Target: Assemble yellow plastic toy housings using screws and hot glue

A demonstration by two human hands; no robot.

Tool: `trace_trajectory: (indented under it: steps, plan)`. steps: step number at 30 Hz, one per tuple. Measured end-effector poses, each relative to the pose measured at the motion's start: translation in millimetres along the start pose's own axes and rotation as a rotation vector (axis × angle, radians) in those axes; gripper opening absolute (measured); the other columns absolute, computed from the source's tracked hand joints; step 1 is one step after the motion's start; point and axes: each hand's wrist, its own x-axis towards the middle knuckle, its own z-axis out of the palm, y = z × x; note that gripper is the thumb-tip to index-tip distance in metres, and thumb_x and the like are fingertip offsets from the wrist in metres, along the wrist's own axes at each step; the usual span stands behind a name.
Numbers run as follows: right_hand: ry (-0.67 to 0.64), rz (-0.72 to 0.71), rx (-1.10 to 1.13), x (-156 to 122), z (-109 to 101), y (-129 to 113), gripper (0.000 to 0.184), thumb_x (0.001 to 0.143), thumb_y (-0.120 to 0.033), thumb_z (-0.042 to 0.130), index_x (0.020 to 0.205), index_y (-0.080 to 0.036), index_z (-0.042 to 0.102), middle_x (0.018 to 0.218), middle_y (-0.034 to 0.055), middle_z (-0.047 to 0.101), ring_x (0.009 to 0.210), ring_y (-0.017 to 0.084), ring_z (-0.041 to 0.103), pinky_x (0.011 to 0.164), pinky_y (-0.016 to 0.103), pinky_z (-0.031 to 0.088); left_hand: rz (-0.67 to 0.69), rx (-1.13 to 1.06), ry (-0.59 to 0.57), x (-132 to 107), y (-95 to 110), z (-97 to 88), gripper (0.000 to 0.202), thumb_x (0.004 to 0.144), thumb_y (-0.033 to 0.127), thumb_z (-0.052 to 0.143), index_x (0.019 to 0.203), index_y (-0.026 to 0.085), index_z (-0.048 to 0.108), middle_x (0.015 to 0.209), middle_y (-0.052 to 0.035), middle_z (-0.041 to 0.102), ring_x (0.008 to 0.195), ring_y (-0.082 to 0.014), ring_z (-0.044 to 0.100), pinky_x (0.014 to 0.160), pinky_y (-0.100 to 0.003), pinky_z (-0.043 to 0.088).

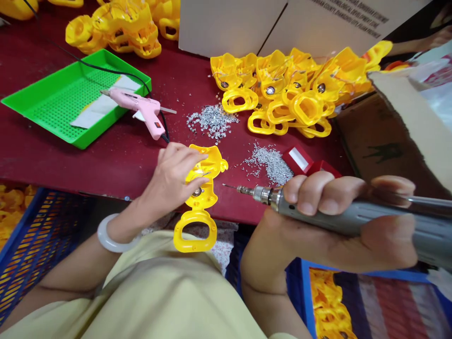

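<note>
My left hand [174,174], with a white bangle at its wrist, grips a hollow yellow plastic toy shell [212,193] at the table's front edge. Its thumb and fingers lie over the shell's left side, hiding part of the inside. Thin wires and a small round metal part [197,191] show within. The shell's looped handle [195,231] hangs toward my body. In my right hand [328,212] is a grey electric screwdriver [325,214], fingers wrapped round its body. Its thin bit points left at the shell, a short way off.
Loose small screws [270,162] and a pile of small silvery parts [213,120] lie on the red table [106,165]. A pink glue gun [141,106] rests against a green tray [81,136]. More yellow shells [282,84] stand behind, before a carton [240,28]. Blue crates [52,226] flank me.
</note>
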Motion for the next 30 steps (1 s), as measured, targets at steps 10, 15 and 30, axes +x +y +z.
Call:
trace_trajectory:
  steps: [10,15,30]
  plan:
    - [0.048,-0.001,-0.074,-5,0,3,0.021,0.072,-0.031,0.06,0.089,-0.025,0.07,0.051,-0.0088,0.041,0.035,0.008,0.036,0.035,0.025,0.04,0.167,0.276,-0.236,24,-15,4.9,0.008,0.084,0.021,0.061,0.081,0.015,0.066,0.101,-0.013,0.062,0.1,-0.0298,0.049,0.081,-0.047,0.04]
    - [0.028,-0.02,-0.083,-2,1,6,0.021,0.072,-0.031,0.059,0.089,-0.027,0.07,0.05,-0.0091,0.041,0.035,0.008,0.036,0.034,0.025,0.04,0.196,0.193,-0.231,28,-20,8.6,0.008,0.084,0.013,0.055,0.079,0.016,0.06,0.098,-0.0116,0.065,0.101,-0.0281,0.052,0.083,-0.045,0.041]
    - [0.093,-0.099,-0.25,12,31,40,0.008,0.082,-0.031,0.053,0.09,-0.032,0.053,0.052,-0.0095,0.032,0.035,0.008,0.036,0.037,0.022,0.034,0.271,0.272,-0.032,19,-22,17.3,0.018,0.094,0.016,0.05,0.082,0.018,0.063,0.084,-0.0041,0.072,0.093,-0.0204,0.065,0.087,-0.042,0.039]
